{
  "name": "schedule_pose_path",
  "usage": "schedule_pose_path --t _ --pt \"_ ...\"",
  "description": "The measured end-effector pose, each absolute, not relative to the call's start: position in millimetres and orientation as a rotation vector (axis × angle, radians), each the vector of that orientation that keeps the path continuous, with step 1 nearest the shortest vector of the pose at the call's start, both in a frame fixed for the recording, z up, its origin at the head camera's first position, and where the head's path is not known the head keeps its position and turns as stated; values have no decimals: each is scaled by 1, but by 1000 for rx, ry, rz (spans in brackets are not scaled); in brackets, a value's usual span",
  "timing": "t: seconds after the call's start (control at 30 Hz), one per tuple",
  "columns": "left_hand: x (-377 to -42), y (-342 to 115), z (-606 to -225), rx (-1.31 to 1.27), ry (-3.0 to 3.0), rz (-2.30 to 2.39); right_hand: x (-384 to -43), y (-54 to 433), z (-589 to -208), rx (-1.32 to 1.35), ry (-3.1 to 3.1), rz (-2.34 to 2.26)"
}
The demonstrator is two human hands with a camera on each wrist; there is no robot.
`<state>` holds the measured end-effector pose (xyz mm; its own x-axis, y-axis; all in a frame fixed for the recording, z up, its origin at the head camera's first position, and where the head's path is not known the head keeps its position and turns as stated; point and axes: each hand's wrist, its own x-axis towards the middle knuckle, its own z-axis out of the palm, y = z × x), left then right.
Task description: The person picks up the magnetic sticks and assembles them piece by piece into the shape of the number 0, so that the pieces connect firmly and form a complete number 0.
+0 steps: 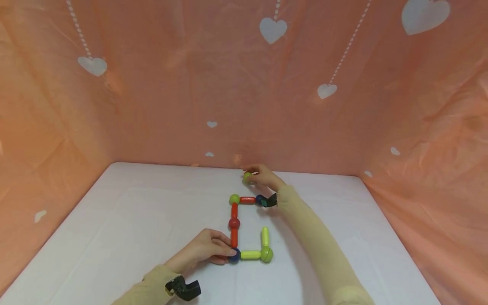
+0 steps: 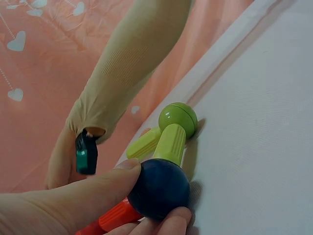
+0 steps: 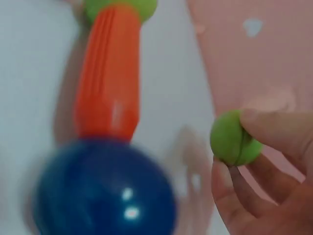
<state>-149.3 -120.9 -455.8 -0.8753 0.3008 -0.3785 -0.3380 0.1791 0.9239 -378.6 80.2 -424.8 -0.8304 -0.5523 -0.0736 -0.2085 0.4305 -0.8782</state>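
Note:
My left hand pinches a dark blue ball between thumb and fingers at the near left corner of a ball-and-rod shape. From that ball a yellow-green rod runs right to a green ball, where another yellow-green rod points away from me. Red rods with a red ball between them lead up to a green ball. A further red rod joins it to a second blue ball. Beyond the shape, my right hand holds a loose green ball in its fingertips.
The shape lies on a white table. An orange-pink cloth with white hearts hangs behind and at both sides. A dark wrist camera sits on the left sleeve; the right forearm reaches over the table beside the shape.

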Motion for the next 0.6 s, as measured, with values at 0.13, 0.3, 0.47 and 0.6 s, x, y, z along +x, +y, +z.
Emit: schedule_pose_path --t 0.13,0.3,0.47,0.6 --pt "-150 -120 -458 -25 1985 1750 -365 90 -414 -624 2336 -1446" --pt "-150 -120 -458 -16 1973 1768 -347 105 -400 -720 2303 -1471" --pt "-150 -119 -458 -19 1971 1766 -321 125 -388 -740 2224 -1487" --pt "-150 -119 -458 -25 1980 1758 -303 139 -388 -715 2190 -1453"
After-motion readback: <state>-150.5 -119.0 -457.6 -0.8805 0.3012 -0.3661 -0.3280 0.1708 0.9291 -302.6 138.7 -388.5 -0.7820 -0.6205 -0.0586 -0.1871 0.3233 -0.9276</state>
